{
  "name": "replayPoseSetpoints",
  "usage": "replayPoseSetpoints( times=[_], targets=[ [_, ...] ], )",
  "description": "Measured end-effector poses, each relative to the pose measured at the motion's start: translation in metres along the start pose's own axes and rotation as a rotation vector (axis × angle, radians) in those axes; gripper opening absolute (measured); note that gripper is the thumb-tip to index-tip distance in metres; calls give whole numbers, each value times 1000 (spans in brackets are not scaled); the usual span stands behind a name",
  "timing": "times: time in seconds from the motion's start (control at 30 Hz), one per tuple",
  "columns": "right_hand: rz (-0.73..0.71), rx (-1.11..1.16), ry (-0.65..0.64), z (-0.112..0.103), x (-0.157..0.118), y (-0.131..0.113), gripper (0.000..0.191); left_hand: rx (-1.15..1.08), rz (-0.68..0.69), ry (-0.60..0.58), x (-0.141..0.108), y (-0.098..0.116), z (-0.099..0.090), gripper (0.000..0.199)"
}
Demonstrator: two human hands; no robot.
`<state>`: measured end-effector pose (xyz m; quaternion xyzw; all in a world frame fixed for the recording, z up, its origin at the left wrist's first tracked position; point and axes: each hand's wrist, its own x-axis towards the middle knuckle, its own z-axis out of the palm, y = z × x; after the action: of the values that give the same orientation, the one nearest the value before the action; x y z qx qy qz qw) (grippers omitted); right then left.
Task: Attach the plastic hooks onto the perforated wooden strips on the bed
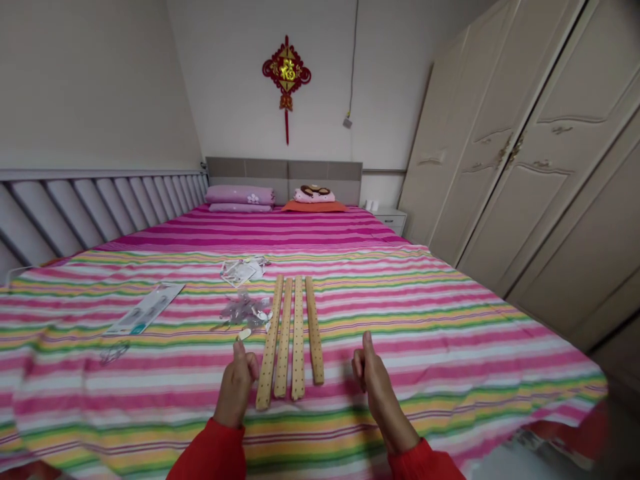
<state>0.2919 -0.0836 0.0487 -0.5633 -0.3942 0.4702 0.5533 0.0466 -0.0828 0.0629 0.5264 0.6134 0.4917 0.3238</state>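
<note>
My left hand is closed in a loose fist with the thumb pointing up, and nothing shows in it. It is just left of the wooden strips, near a small white oval tag. My right hand makes the same thumb-up fist over the bedspread, apart from the strips. Between the hands lie several pale wooden strips with rows of small holes: the leftmost strip, two middle strips, and a shorter rightmost strip. A pile of clear plastic bags with small parts touches or nearly touches the leftmost one.
The striped bedspread covers the bed. Farther left are a flat blister package, a thin wire-like bundle and a heap of papers or packets. Folded bedding is by the headboard. A wardrobe stands at right.
</note>
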Motion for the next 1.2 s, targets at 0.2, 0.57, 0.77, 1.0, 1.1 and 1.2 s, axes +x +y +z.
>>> replayPoseSetpoints(
  times=[0.2, 0.57, 0.77, 1.0, 1.1, 1.2],
  targets=[
    [25, -40, -25, 2, -4, 8, 69, 16, -2, 14, 1, -4, -1, 65],
    [88, -80, -137, 7, -12, 37, 68, 91, 11, 285, 80, -86, -27, 38],
    [114, -111, -164, 13, -14, 40, 69, 208, 36, 244, 96, -97, -26, 33],
    [144, -110, -172, 12, -13, 43, 69, 144, -5, 252, 87, -87, -29, 31],
    [125, -86, -189, 13, -12, 46, 67, -37, -42, 245, 72, -70, -32, 40],
    [64, -51, -227, 16, -12, 45, 61, -269, -192, 139, 52, -48, -30, 48]
  ],
)
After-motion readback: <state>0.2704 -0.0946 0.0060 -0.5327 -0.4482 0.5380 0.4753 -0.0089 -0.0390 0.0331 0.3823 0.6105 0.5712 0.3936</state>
